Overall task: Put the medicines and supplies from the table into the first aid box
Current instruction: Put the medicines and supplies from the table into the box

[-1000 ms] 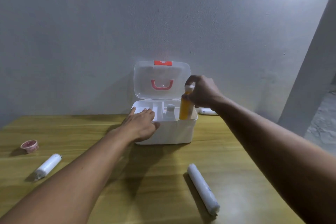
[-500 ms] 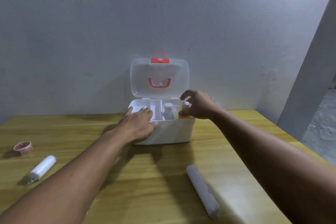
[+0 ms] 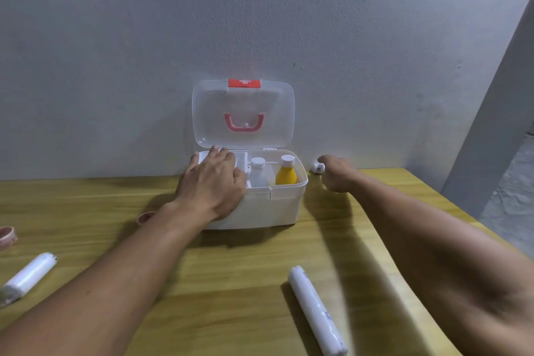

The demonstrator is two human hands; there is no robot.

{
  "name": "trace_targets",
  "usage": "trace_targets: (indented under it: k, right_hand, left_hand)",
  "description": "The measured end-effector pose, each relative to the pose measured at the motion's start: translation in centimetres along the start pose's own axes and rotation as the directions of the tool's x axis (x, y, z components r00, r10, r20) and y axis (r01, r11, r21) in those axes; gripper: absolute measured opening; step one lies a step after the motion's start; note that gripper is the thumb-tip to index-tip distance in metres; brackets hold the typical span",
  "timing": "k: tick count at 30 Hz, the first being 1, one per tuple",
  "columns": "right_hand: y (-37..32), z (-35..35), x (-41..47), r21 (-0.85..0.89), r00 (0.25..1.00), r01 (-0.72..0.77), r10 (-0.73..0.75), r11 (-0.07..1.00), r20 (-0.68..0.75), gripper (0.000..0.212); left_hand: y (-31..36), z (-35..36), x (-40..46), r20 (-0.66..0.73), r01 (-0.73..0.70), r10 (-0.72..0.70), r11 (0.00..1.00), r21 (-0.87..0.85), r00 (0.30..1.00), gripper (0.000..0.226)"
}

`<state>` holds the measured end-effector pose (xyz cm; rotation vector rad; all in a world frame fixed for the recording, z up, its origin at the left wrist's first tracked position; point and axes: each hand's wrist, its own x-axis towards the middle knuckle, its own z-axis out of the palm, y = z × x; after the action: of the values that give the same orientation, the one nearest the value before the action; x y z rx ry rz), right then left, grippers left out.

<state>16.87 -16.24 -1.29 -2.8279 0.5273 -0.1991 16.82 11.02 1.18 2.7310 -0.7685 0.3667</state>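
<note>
While the left hand (image 3: 212, 182) is lying flat, steadying the first aid box (image 3: 254, 208) | right hand (image 3: 336, 173) is hanging loosely curled, empty, beside it | small white item (image 3: 318, 167) is sitting at its fingertips | risk: knocking it off the back.

Bare plain room, likely home: wooden table (image 3: 231, 283) against unpainted grey wall (image 3: 144, 52), rough concrete floor (image 3: 514, 196).

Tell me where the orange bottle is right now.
The orange bottle stands upright in the first aid box's right compartment, beside the clear bottle.
</note>
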Motion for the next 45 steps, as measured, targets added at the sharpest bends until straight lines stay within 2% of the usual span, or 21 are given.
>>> trace_targets:
  k: [3,7,10,15,19,22,25,27,29,32,36,38,39,41,45]
  right_hand:
    - [0.2,0.8,1.2,-0.108,0.998,0.011,-0.004,0.994,0.057,0.048]
    - [0.2,0.4,1.9,-0.211,0.997,0.081,-0.081,0.974,0.011,0.046]
    - [0.8,-0.1,2.3,-0.217,0.996,0.080,-0.071,0.973,0.046,0.041]
    - [1.4,0.2,2.0,-0.351,0.997,0.080,-0.076,0.933,0.026,0.039]
    - [1.0,-0.2,-0.1,-0.320,0.994,0.108,-0.102,0.941,0.035,0.034]
    - [-0.1,-1.1,-2.9,-0.263,0.983,0.164,-0.135,0.951,0.124,0.030]
    - [-1.6,-2.2,-6.1,-0.264,0.962,0.221,-0.164,0.939,0.220,0.034]
    - [-2.7,-2.7,-8.3,-0.157,0.933,0.208,-0.148,0.966,0.327,0.042]
    - [-3.8,-3.2,-10.6,0.011,0.877,0.153,-0.141,0.988,0.460,0.043]
    - [-5.6,-3.7,-13.6,0.082,0.814,0.158,-0.176,0.984,0.554,0.038]
    - [-7.3,-3.5,-16.3,-0.025,0.795,0.201,-0.148,0.979,0.588,0.041]
    - [-7.7,-3.0,-17.1,-0.058,0.780,0.197,-0.121,0.979,0.614,0.033]
    - [-8.0,-2.7,-17.6,-0.075,0.782,0.200,-0.113,0.977,0.613,0.033]
    - [-8.3,-2.4,-18.3,-0.121,0.798,0.204,-0.093,0.971,0.596,0.047]
    - [-8.8,-2.3,-19.4,-0.131,0.817,0.225,-0.113,0.966,0.566,0.038]
  left_hand:
    - [0.0,0.9,0.5,0.040,-0.004,0.002,0.999,0.032,0.999,0.042]
    - [-0.1,1.6,0.8,0.096,0.022,-0.029,0.998,0.067,0.995,0.046]
    - [-0.1,1.6,1.0,0.120,0.035,-0.044,0.997,0.076,0.992,0.048]
    - [-0.1,1.6,0.8,0.132,0.042,-0.051,0.996,0.075,0.990,0.051]
    - [-0.2,1.5,0.7,0.109,0.025,-0.033,0.997,0.075,0.994,0.052]
    - [-0.2,1.4,0.2,0.027,-0.031,0.030,0.998,0.053,0.999,0.050]
    - [0.3,1.1,-1.1,-0.154,-0.090,0.087,0.996,-0.016,0.984,0.046]
    - [0.9,0.9,-2.3,-0.262,-0.120,0.112,0.993,-0.017,0.958,0.051]
    - [1.7,0.9,-3.5,-0.308,-0.139,0.131,0.990,-0.004,0.942,0.057]
    - [2.6,0.6,-5.1,-0.243,-0.115,0.114,0.993,0.009,0.963,0.066]
    - [2.7,0.6,-6.2,-0.079,-0.082,0.086,0.995,0.047,0.993,0.069]
    - [2.6,0.7,-6.6,0.005,-0.087,0.087,0.993,0.074,0.996,0.075]
    - [2.5,0.6,-6.7,0.039,-0.091,0.088,0.992,0.089,0.995,0.077]
    - [2.4,0.4,-6.7,0.084,-0.103,0.094,0.989,0.109,0.992,0.080]
    - [2.1,-0.1,-6.6,0.145,-0.125,0.108,0.985,0.115,0.984,0.085]
